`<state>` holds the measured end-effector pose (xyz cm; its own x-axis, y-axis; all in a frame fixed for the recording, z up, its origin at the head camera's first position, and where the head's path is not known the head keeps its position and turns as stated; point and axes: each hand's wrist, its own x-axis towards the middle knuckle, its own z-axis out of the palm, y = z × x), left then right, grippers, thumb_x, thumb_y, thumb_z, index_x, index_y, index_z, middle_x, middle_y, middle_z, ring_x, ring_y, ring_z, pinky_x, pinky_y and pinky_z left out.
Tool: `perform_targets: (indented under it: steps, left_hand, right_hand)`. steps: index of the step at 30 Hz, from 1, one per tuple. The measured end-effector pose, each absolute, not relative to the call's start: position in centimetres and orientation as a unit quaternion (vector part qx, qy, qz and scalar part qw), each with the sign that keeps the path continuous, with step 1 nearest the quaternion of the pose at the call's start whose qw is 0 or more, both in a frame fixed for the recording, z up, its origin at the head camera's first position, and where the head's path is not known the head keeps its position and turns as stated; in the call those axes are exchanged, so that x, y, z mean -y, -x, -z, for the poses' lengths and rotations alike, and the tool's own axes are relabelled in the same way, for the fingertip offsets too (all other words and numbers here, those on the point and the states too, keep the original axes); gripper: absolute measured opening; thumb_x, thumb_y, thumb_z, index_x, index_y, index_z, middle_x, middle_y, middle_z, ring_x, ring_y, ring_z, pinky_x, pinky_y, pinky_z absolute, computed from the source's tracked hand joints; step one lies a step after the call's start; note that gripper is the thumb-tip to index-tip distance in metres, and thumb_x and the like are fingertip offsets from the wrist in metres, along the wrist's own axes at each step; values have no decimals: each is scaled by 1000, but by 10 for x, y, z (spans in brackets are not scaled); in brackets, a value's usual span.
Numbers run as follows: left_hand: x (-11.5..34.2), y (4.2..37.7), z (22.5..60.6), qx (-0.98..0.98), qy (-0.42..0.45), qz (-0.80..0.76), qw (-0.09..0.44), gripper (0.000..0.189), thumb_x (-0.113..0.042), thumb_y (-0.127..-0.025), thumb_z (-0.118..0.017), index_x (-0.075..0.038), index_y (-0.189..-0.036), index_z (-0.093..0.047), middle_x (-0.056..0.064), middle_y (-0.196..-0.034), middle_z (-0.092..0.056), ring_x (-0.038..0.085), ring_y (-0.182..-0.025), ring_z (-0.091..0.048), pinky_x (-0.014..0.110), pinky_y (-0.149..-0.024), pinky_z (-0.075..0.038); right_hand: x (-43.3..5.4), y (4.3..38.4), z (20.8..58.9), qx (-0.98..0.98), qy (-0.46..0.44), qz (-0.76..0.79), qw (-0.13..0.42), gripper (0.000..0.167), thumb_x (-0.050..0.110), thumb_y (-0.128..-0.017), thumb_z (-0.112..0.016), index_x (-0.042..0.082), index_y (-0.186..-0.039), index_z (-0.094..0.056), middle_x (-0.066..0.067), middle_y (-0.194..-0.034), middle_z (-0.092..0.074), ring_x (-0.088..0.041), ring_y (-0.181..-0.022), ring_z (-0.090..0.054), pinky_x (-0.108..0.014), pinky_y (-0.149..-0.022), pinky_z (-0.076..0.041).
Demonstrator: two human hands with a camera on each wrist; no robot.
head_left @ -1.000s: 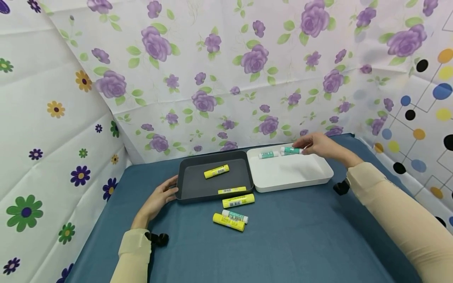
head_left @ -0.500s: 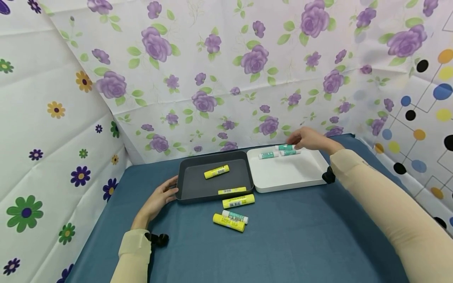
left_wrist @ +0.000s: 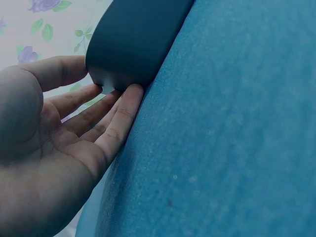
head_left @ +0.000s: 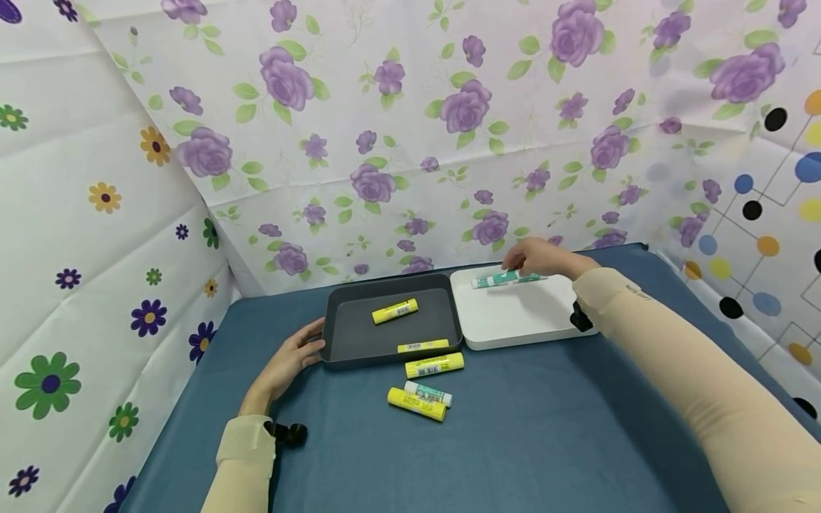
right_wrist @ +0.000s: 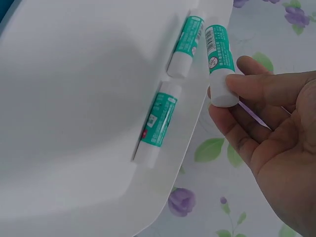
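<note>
My right hand (head_left: 535,256) pinches a green-and-white glue stick (right_wrist: 220,49) by its white end, over the far rim of the white tray (head_left: 519,324). Inside that tray, a green glue stick (right_wrist: 190,37) and another green glue stick (right_wrist: 159,118) lie roughly end to end. My left hand (head_left: 291,360) touches the left end of the dark grey tray (head_left: 353,335). Its extended fingers (left_wrist: 126,106) meet the tray's rounded corner close to the cloth. Two yellow glue sticks, one in the middle (head_left: 394,311) and one by the near wall (head_left: 423,346), lie in the grey tray.
In front of the grey tray lies a yellow glue stick (head_left: 434,365). Closer to me, a green-and-white glue stick (head_left: 430,393) lies against another yellow glue stick (head_left: 415,405). Both trays stand side by side on the blue cloth (head_left: 513,427), near the flowered curtain (head_left: 398,142).
My right hand has moved left along the far side of the white tray, carrying the green glue stick. My left hand has stayed at the grey tray.
</note>
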<state>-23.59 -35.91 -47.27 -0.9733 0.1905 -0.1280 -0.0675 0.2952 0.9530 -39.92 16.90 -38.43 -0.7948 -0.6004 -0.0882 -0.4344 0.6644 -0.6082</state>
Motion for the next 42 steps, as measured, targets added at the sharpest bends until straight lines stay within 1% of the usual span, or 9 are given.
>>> perform_targets:
  steps: [4, 9, 15, 18, 21, 26, 30, 37, 42]
  left_hand:
    - [360, 236, 474, -798, -36, -592, 108, 64, -23, -112, -52, -11, -167, -22, 22, -167, -25, 42, -150, -33, 60, -119, -36]
    - [361, 236, 475, -797, -34, -593, 109, 63, -22, -112, -51, -10, -167, -21, 24, -167, -24, 43, -150, -31, 61, -120, -35]
    - [361, 237, 476, -795, -29, -596, 111, 63, -22, -112, -52, -11, -167, -23, 23, -166, -25, 42, -150, -32, 60, -120, -36]
    - [360, 237, 475, -794, -31, -596, 112, 64, -22, -112, -53, -12, -167, -23, 23, -167, -25, 42, -150, -33, 60, -119, -36]
    - [361, 237, 474, -792, -35, -599, 111, 64, -22, -112, -52, -11, -167, -23, 23, -167, -25, 43, -150, -32, 61, -119, -35]
    - [362, 236, 473, -792, -40, -599, 110, 64, -22, -112, -52, -11, -167, -22, 23, -167, -24, 43, -150, -32, 61, -120, -35]
    - [362, 236, 473, -791, -40, -600, 110, 65, -23, -112, -53, -11, -167, -22, 23, -167, -24, 43, -150, -31, 61, -120, -34]
    - [362, 236, 472, -792, -41, -599, 110, 64, -23, -112, -53, -11, -167, -22, 23, -167, -25, 43, -150, -32, 61, -120, -34]
    - [361, 236, 473, -792, -41, -599, 111, 64, -23, -112, -53, -11, -167, -22, 23, -167, -25, 43, -150, -32, 61, -120, -34]
  right_hand:
    - [-161, 401, 388, -903, 287, 289, 141, 35, -21, -88, -60, -12, -120, -71, -26, -117, -72, -42, -114, -67, -51, -98, -57]
    - [-157, 405, 398, -902, 298, 282, 136, 34, -22, -85, -63, -10, -115, -74, -24, -113, -74, -40, -111, -70, -50, -97, -58]
    - [-158, 408, 406, -895, 304, 278, 169, 39, -25, -83, -60, -11, -117, -72, -27, -116, -72, -43, -115, -67, -51, -98, -58]
    - [-161, 411, 410, -893, 316, 273, 171, 40, -26, -82, -60, -11, -117, -72, -26, -115, -73, -43, -114, -67, -51, -97, -58]
    - [-164, 414, 413, -892, 323, 269, 164, 39, -25, -82, -61, -10, -116, -73, -24, -113, -74, -41, -110, -68, -50, -96, -58]
    - [-165, 413, 419, -897, 316, 265, 157, 37, -24, -83, -64, -6, -113, -76, -19, -110, -75, -36, -108, -69, -49, -95, -58]
    - [-164, 412, 422, -900, 317, 260, 146, 36, -24, -83, -66, -5, -111, -77, -18, -109, -75, -36, -106, -70, -51, -94, -58]
    - [-164, 415, 426, -910, 317, 239, 117, 35, -24, -82, -63, -4, -107, -77, -16, -104, -75, -30, -97, -69, -47, -88, -59]
    - [-165, 415, 423, -913, 309, 247, 103, 35, -22, -83, -60, -5, -110, -76, -19, -105, -73, -30, -95, -66, -46, -84, -58]
